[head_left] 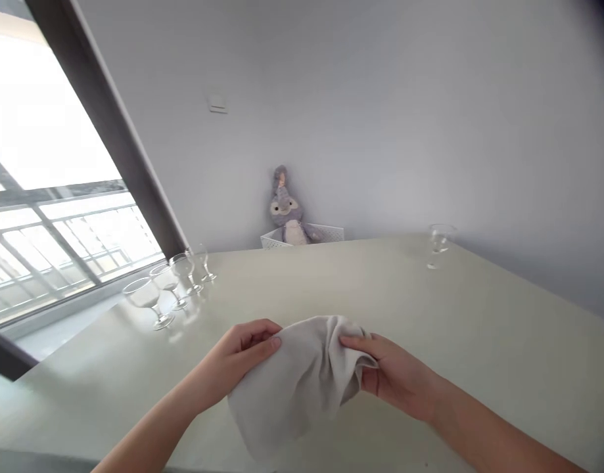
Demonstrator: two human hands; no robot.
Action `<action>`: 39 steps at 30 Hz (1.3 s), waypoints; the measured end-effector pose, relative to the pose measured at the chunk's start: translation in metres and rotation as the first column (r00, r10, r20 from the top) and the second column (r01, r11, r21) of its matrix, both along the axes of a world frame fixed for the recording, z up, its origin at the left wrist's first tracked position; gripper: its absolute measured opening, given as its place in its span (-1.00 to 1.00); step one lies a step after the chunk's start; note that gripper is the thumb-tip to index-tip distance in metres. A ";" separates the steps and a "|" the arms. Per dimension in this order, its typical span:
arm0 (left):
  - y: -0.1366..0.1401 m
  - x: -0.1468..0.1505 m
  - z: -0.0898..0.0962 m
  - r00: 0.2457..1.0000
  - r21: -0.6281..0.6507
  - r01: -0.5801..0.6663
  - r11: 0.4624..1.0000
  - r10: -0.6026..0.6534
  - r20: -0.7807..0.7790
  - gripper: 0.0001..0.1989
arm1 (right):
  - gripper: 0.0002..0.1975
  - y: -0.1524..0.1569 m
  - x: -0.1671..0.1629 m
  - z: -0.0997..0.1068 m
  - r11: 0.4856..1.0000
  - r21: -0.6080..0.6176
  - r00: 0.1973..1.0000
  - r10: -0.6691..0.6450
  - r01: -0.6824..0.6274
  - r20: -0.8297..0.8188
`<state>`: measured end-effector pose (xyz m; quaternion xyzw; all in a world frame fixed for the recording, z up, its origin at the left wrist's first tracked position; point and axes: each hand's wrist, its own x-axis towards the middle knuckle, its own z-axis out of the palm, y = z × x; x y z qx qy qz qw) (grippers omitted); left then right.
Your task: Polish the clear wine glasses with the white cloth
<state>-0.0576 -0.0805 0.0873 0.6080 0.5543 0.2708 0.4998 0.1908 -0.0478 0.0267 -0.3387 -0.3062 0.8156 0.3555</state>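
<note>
Two hands on one grey cloth (302, 378), and that cloth is our landmark, held up over the near part of the pale table (326, 282); at its upper left edge the left hand (235, 355) has its thumb laid on the fabric, the other fingers curled round behind, so the cloth is pinched between them; at its right end the right hand (397, 378) clamps a bunch of folds, thumb on top, fingers underneath; the lower left corner hangs loose. Whether anything sits inside those folds, I cannot tell; if something does, a slack pinch on slippery fabric could let it drop.

Beyond the cloth to the left, four stemmed glasses (144, 294) stand in a row, well apart from it; a wide swing of that loose corner, or of the left forearm, could tip the nearest one, and close spacing might carry the knock along the row. Far off to the cloth's right, a single clear glass (438, 243) stands, easy to overlook; straight behind the cloth, a plush toy (286, 210) sits in a white basket (331, 233).
</note>
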 end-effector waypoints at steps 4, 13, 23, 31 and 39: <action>-0.009 -0.030 -0.015 0.990 0.046 -0.138 0.989 0.136 0.046 -0.65 | -0.88 0.002 -0.005 -0.006 0.999 -0.004 0.993 0.039 -0.039 0.109; -0.014 -0.074 -0.037 0.994 0.125 -0.095 0.988 0.101 -0.044 -0.67 | -0.71 0.004 -0.025 0.005 0.943 -0.016 0.920 0.329 -0.333 0.212; 0.014 -0.134 -0.070 0.599 0.493 -0.690 0.530 0.800 -0.021 -0.70 | -0.89 0.021 -0.051 -0.011 0.954 0.051 0.763 0.204 -0.296 0.613; 0.049 -0.210 -0.083 0.265 0.451 -0.885 0.117 0.922 0.281 -0.14 | -0.94 0.020 -0.030 -0.009 0.967 -0.042 0.860 0.242 -0.250 0.449; 0.075 -0.233 -0.093 0.382 0.372 -0.889 0.265 0.878 0.287 -0.60 | -0.90 0.015 -0.026 -0.024 0.946 -0.103 0.880 0.323 -0.306 0.347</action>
